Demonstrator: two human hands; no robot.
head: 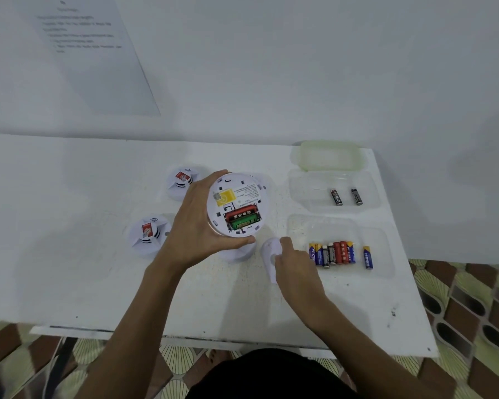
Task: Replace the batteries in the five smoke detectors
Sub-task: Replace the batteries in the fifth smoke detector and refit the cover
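Note:
My left hand (196, 226) grips a round white smoke detector (238, 204), held underside up above the table. Its open battery bay shows a red battery (241, 216) and a green one below it. My right hand (293, 260) holds a white round cover plate (271, 254) tilted on edge against the table. Two more detectors sit face up at the left: one farther back (182, 181), one nearer (147, 234). Another white detector (238, 254) lies partly hidden under the held one. A clear tray (380, 254) holds several batteries (333, 253); a second clear tray (300, 191) holds two dark batteries (346, 196).
A pale green lid (327, 155) lies at the table's back right. The white table (98, 254) ends close on the right, over a patterned floor (473, 306). A printed sheet (98, 53) hangs on the wall behind. Another detector edge (261, 182) peeks out behind the held one.

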